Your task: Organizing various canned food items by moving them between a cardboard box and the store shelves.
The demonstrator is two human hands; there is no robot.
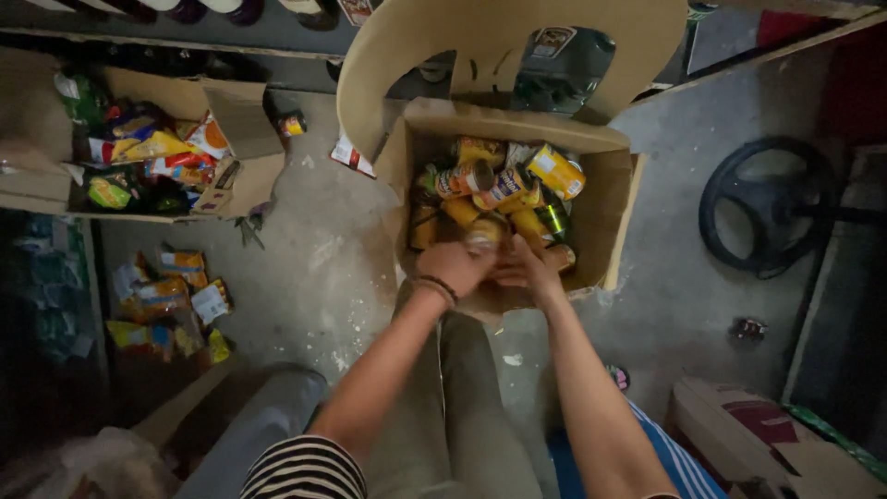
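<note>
From the head camera, an open cardboard box sits on the concrete floor, full of yellow-labelled tins. Both hands reach into its near edge. The left hand, with a dark band at the wrist, is curled over one tin at the front of the pile; the fingers look closed on it, though the dim light makes this hard to confirm. The right hand lies just beside it, touching the same tin, fingers partly spread. Behind the box stands a tan plastic chair. Left of the box, well apart, is another carton of snack packets, with loose packets on the floor.
</note>
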